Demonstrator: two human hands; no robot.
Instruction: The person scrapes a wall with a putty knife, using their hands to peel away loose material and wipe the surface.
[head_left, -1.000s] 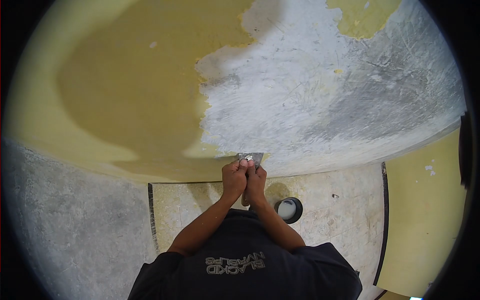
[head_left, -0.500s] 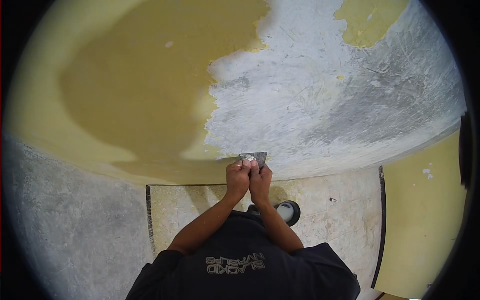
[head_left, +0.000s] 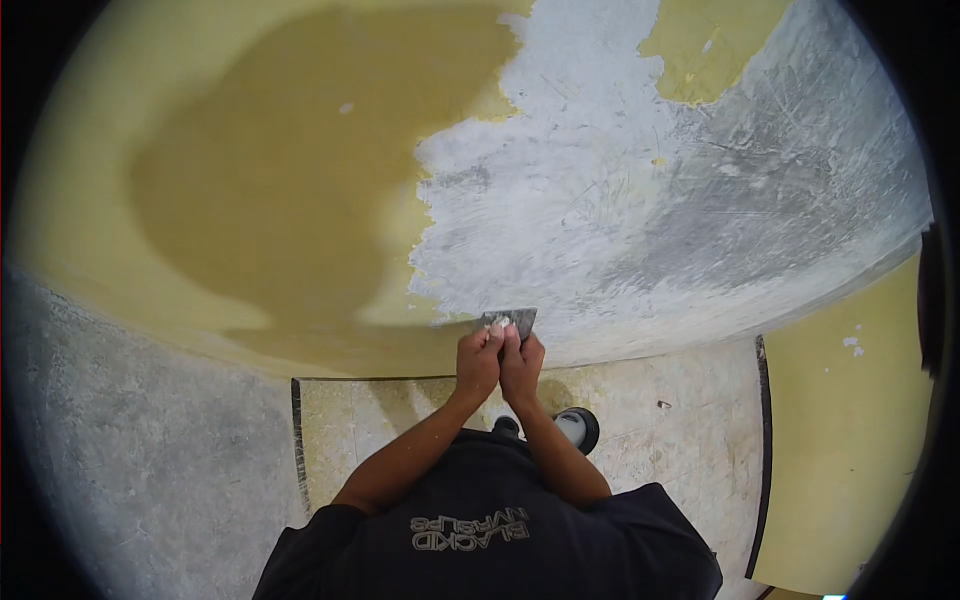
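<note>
- The left hand (head_left: 477, 368) and right hand (head_left: 521, 370) were both closed around a scraper (head_left: 524, 319).
- The scraper was at the near part of the wall (head_left: 580, 220), white bits (head_left: 503, 321) on it.
- A bucket (head_left: 577, 427) stood on the floor (head_left: 690, 440), to the right.

A single head-worn camera is looking forward and steeply down from above the wearer's torso. Its wide-angle lens is bending straight lines: the base of the wall (head_left: 560, 200) is curving across the view, and the corners are falling to black. The wall is occupying the upper part, while the floor (head_left: 690, 415) is spreading below it. At closest range, the dark shirt (head_left: 480, 572) is filling the lower middle, its lettering (head_left: 470, 533) appearing upside down. The left hand (head_left: 478, 365) and right hand (head_left: 520, 370) are sitting at arm's length, just below centre.
</note>
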